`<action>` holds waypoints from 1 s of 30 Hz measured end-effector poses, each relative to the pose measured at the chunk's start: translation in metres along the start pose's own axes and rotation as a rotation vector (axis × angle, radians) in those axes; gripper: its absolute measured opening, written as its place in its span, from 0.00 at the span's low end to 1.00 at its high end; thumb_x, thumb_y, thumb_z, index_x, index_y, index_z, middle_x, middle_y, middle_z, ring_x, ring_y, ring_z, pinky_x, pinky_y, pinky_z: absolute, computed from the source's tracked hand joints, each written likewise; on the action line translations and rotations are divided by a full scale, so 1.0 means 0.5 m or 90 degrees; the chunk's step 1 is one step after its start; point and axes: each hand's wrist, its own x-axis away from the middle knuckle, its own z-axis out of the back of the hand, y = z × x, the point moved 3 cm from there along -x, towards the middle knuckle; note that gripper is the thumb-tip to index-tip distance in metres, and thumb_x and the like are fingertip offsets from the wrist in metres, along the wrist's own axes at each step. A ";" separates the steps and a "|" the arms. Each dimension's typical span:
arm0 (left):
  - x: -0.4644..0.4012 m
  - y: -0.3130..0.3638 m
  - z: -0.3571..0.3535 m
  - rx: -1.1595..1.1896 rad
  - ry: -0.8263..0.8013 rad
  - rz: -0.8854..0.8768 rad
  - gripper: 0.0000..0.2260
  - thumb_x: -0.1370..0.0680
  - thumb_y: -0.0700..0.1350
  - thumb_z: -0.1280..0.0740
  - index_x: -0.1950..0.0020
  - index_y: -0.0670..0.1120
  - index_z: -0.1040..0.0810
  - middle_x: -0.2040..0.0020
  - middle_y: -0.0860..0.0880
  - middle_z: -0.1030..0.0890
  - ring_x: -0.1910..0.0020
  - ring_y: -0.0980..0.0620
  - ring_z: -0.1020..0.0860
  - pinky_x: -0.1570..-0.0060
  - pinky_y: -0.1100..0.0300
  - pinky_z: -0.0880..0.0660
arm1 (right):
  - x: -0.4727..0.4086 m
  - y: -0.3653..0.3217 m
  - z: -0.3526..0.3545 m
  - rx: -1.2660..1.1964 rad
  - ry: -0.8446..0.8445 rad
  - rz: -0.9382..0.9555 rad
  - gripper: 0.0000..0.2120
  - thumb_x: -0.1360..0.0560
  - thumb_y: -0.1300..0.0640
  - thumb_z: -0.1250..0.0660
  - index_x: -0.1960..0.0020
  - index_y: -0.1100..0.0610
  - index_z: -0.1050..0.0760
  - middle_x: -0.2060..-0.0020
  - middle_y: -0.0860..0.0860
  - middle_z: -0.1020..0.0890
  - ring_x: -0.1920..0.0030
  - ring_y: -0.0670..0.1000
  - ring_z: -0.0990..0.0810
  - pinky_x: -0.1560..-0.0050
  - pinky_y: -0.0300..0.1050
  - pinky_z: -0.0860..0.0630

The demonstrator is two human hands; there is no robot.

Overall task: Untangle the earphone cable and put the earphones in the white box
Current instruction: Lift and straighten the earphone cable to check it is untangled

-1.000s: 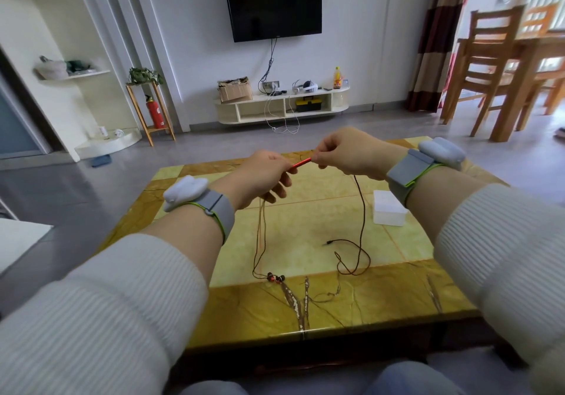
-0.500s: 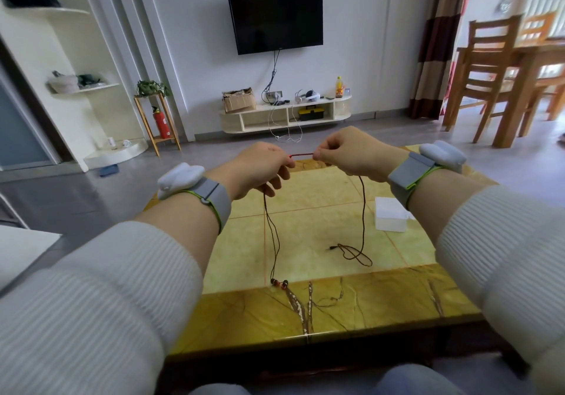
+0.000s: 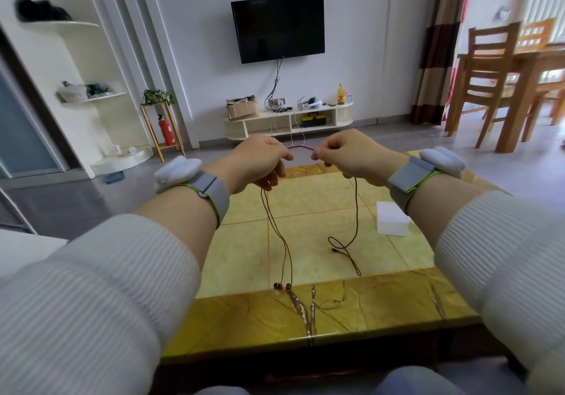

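Both hands raised above the yellow tiled surface (image 3: 305, 199), a short red stretch of the earphone cable (image 3: 301, 148) strung roughly level between them, long axis 9-to-3. Left hand (image 3: 260, 162) pinches the cable at the 9 o'clock end, fingers (image 3: 279, 157) curled on it; right hand (image 3: 345, 156) pinches the 3 o'clock end, its fingers clenched around the cord too. From the left hand two strands drop toward 6 o'clock, running side by side down to the earbuds (image 3: 282, 287), which hang at or just touch the near part of the surface; can't tell which. From the right hand a single strand falls toward 6 o'clock, then makes one loose crossed loop (image 3: 344, 249) lying on the surface, with what looks like the plug end (image 3: 334, 251) just beside it. White box (image 3: 392, 218) sits on the surface at about 4 o'clock from the right hand, well apart from the earbuds and partly hidden by the right forearm. Judgement: knots mostly out, only that loose loop left; the box is nearer the right hand, so the right side is better placed for feeding the cable in, while the earbud end must travel across toward 3 o'clock. Risk: dangling strands re-crossing when gathered.
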 end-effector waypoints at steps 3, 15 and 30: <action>0.001 0.013 -0.017 0.029 -0.027 0.002 0.14 0.17 0.51 0.42 0.48 0.44 0.22 0.66 0.46 0.21 0.70 0.50 0.24 0.68 0.56 0.23 | 0.000 -0.019 -0.011 -0.010 0.003 0.023 0.10 0.21 0.50 0.36 0.51 0.54 0.19 0.58 0.52 0.19 0.68 0.48 0.29 0.66 0.41 0.29; 0.002 0.004 -0.007 -0.019 0.044 -0.005 0.12 0.18 0.49 0.40 0.48 0.44 0.21 0.65 0.47 0.25 0.70 0.51 0.29 0.73 0.59 0.27 | 0.003 -0.004 -0.005 -0.027 0.015 -0.001 0.11 0.20 0.50 0.36 0.48 0.56 0.19 0.56 0.54 0.19 0.69 0.48 0.31 0.68 0.40 0.29; -0.002 0.027 -0.002 -0.083 0.067 -0.017 0.10 0.19 0.45 0.43 0.56 0.45 0.25 0.65 0.46 0.32 0.68 0.49 0.35 0.69 0.57 0.36 | 0.009 0.007 -0.012 -0.045 0.007 -0.019 0.10 0.19 0.52 0.40 0.51 0.53 0.20 0.57 0.54 0.20 0.69 0.49 0.33 0.69 0.41 0.31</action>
